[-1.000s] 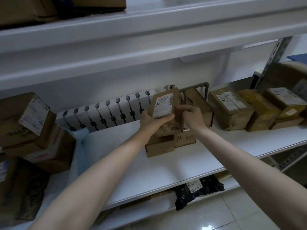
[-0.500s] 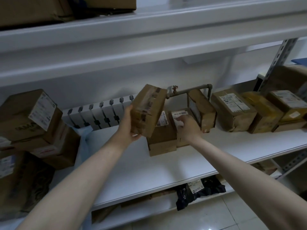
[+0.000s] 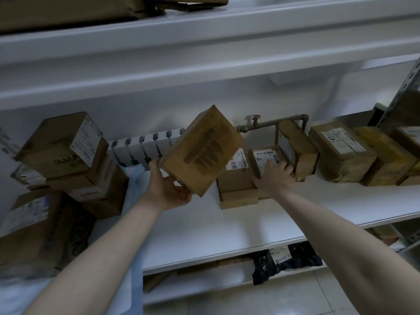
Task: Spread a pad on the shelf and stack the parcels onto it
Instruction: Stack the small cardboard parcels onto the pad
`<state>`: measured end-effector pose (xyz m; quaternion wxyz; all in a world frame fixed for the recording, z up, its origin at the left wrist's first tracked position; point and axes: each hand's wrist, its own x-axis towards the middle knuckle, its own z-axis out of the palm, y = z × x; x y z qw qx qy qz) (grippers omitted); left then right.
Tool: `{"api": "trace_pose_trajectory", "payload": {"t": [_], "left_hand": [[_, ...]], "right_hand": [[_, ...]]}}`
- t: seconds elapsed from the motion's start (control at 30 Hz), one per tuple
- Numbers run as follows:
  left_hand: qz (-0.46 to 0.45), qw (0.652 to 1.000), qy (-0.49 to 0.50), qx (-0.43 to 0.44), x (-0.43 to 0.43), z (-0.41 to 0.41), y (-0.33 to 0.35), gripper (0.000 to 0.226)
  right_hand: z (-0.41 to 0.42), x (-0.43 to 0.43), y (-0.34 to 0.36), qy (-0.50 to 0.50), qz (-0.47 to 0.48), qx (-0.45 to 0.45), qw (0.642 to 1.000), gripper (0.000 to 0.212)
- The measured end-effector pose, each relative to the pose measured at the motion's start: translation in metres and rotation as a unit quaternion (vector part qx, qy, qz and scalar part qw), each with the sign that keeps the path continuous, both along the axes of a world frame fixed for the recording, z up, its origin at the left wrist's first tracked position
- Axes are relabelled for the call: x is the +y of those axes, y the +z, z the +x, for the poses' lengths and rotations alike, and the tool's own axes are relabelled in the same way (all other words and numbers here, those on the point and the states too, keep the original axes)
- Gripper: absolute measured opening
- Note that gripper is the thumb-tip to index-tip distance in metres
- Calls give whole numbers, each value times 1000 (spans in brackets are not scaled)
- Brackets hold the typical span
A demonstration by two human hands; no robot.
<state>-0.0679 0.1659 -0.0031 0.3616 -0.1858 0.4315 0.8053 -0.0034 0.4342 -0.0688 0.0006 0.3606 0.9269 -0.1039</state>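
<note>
My left hand (image 3: 167, 186) holds a brown cardboard parcel (image 3: 202, 151) tilted in the air above the white shelf (image 3: 204, 228), gripping its lower left corner. My right hand (image 3: 273, 177) rests on a small labelled parcel (image 3: 264, 158) that sits on a larger box (image 3: 236, 180) in the middle of the shelf; its fingers wrap the small parcel's front. A pale blue pad (image 3: 133, 178) lies on the shelf's left part, under a stack of parcels (image 3: 75, 160).
More parcels (image 3: 341, 151) line the shelf's right side, one box (image 3: 295, 148) just right of my right hand. A white radiator (image 3: 141, 148) and a pipe with a valve (image 3: 270, 122) run behind. A dark bag (image 3: 286, 260) lies on the lower shelf. An upper shelf (image 3: 204, 28) hangs overhead.
My left hand has lifted the parcel off the middle pile and swung it left and up, turning it. My right hand let go of it and dropped onto the small labelled parcel.
</note>
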Motion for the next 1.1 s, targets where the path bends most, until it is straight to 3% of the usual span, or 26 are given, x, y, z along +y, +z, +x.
{"api": "trace_pose_trajectory", "payload": {"t": [0.23,0.37,0.47,0.5,0.57,0.63,0.7,0.77,0.83,0.9,1.0,1.1], "left_hand": [[-17,1000,6,24,-11,2,4,64],[-143,974,-32,175,-8,7,13,49],[-245,931,24,268,1,8,15,42],[-274,910,45,307,2,7,14,45],[-367,833,45,412,3,6,11,53],[-446,740,29,503,1,8,11,63],[-490,651,12,580,0,13,14,73],[-513,576,-9,637,2,18,16,82],[-524,531,-24,666,-2,21,14,90],[-536,516,-35,668,-11,25,13,94],[-545,536,-40,644,-38,33,16,92],[-558,548,-26,623,-72,42,22,84]], "right_hand": [[0,2,3,10,-32,5,999,66],[-4,-3,9,0,-51,17,999,56],[-15,-14,11,35,-113,163,979,39],[-18,-18,12,55,-161,226,959,32],[-23,-29,20,49,-296,309,903,32],[-25,-40,34,-2,-466,309,829,39],[-26,-49,45,-24,-596,248,764,46],[-26,-53,49,-12,-634,203,746,54],[-28,-59,47,4,-628,192,754,56],[-32,-66,46,14,-612,200,765,52],[-40,-78,42,4,-592,211,778,41],[-46,-102,41,54,-631,196,748,45]]}}
